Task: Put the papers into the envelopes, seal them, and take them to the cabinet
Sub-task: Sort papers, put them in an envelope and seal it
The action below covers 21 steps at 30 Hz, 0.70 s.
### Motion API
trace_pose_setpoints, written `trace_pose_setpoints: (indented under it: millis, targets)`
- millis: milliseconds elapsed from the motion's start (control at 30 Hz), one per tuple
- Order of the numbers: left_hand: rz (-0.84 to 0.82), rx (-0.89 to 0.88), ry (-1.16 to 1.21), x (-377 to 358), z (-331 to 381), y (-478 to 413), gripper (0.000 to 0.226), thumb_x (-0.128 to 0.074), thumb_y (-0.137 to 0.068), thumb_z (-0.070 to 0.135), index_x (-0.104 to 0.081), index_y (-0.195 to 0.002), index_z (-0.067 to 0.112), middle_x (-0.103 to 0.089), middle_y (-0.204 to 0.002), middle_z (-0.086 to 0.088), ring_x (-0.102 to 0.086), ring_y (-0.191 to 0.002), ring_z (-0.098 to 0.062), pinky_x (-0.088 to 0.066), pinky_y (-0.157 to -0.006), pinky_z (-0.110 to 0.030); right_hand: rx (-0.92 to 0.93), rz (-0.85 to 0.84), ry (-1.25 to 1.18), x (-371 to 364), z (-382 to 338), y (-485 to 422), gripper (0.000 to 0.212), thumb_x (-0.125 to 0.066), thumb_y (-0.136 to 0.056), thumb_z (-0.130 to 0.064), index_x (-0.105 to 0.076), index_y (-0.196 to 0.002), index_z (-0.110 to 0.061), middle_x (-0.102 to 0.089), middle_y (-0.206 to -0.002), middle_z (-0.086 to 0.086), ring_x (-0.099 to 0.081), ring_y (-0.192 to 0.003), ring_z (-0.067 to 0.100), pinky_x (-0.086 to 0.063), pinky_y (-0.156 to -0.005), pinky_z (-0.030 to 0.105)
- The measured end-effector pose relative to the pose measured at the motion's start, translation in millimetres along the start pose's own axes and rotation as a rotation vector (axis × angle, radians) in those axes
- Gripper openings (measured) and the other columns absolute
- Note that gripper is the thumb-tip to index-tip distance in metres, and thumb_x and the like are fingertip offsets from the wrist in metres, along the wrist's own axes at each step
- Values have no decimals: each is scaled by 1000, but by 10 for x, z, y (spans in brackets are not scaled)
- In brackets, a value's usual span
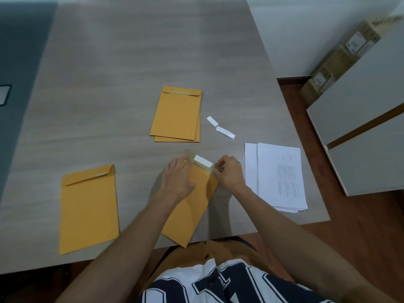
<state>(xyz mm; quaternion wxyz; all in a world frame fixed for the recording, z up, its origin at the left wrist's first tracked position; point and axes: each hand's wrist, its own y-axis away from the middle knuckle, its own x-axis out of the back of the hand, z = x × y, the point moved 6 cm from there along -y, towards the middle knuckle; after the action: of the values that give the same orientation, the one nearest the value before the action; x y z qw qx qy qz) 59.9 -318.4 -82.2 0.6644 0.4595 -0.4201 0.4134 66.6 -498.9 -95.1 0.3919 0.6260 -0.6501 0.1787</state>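
Mustard-yellow, the envelope is lying at the desk's near edge, and we are pressing it still with our flat left hand while our right hand is pinching the white strip at its flap, with the papers waiting just beside.

The table is pale grey-beige with a fine wood grain. Every envelope is mustard yellow: the near-left envelope, the far stack and the middle envelope, whose flap carries a white strip. Two loose strips are white too. On the right, the papers are white with dark print and a small red mark. The floor is reddish-brown, the cabinet pale grey, the shirt white with navy lettering.
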Motion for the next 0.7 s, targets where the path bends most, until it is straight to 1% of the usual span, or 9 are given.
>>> trace_pose_setpoints:
  millis: [67, 167, 233, 333, 400, 467, 567, 633, 700]
  targets:
    - [45, -12, 46, 25, 96, -42, 66, -69, -82, 34, -45, -140, 15, -43, -144, -8, -37, -133, -26, -36, -106, -38, 11, -1, -71, 73, 14, 15, 17, -75, -82, -22, -64, -94, -16, -58, -93, -1, -60, -82, 11, -52, -73, 21]
    - [139, -92, 204, 115, 319, -135, 44, -67, -81, 24, -59, -124, 16, -54, -120, -7, -49, -114, -26, -49, -83, -39, -6, 46, -170, 313, 138, 40, 24, -80, -79, -30, -66, -93, -16, -62, -91, -2, -59, -80, 7, -46, -71, 14]
    - [209, -149, 292, 176, 518, -202, 27, -66, -81, 16, -64, -108, 14, -56, -106, -7, -53, -103, -27, -51, -71, -39, -64, 121, -219, 560, 310, 71, 27, -81, -77, -33, -67, -93, -16, -64, -89, -3, -58, -77, 7, -45, -70, 15]
    - [227, -221, 372, 159, 893, -294, 22, -65, -79, 8, -67, -102, 9, -59, -101, -9, -55, -98, -29, -52, -77, -43, -173, 299, -152, 998, 700, 154, 26, -76, -82, -34, -66, -98, -17, -65, -93, -3, -61, -82, 10, -49, -76, 23]
    - [146, -245, 400, 56, 1189, -338, 29, -63, -82, 9, -67, -110, 8, -59, -106, -9, -56, -101, -27, -50, -83, -41, -292, 396, -85, 1252, 1021, 246, 31, -74, -83, -34, -65, -105, -15, -65, -101, 2, -62, -95, 19, -49, -80, 28]
    - [34, -234, 438, -99, 1452, -358, 35, -61, -86, 15, -64, -120, 9, -58, -111, -7, -55, -105, -23, -48, -90, -38, -416, 443, -18, 1429, 1317, 337, 42, -75, -81, -37, -63, -113, -12, -62, -112, 9, -57, -108, 27, -50, -86, 36]
    - [-88, -150, 506, -344, 1726, -387, 45, -62, -88, 25, -58, -130, 11, -58, -120, -6, -57, -110, -23, -48, -95, -37, -564, 400, 115, 1551, 1640, 451, 63, -75, -77, -49, -55, -125, -14, -53, -127, 10, -47, -120, 28, -47, -96, 41]
    - [-149, -59, 544, -490, 1846, -405, 57, -60, -83, 35, -53, -136, 15, -56, -129, -4, -59, -113, -23, -49, -96, -40, -603, 359, 144, 1561, 1781, 490, 72, -76, -73, -56, -51, -127, -15, -50, -129, 8, -45, -121, 26, -46, -96, 40]
    - [-175, 22, 575, -605, 1964, -429, 69, -56, -75, 47, -49, -139, 21, -55, -135, 0, -58, -117, -21, -51, -96, -44, -592, 324, 164, 1537, 1876, 502, 74, -76, -70, -60, -51, -125, -17, -49, -128, 6, -45, -118, 23, -48, -95, 38]
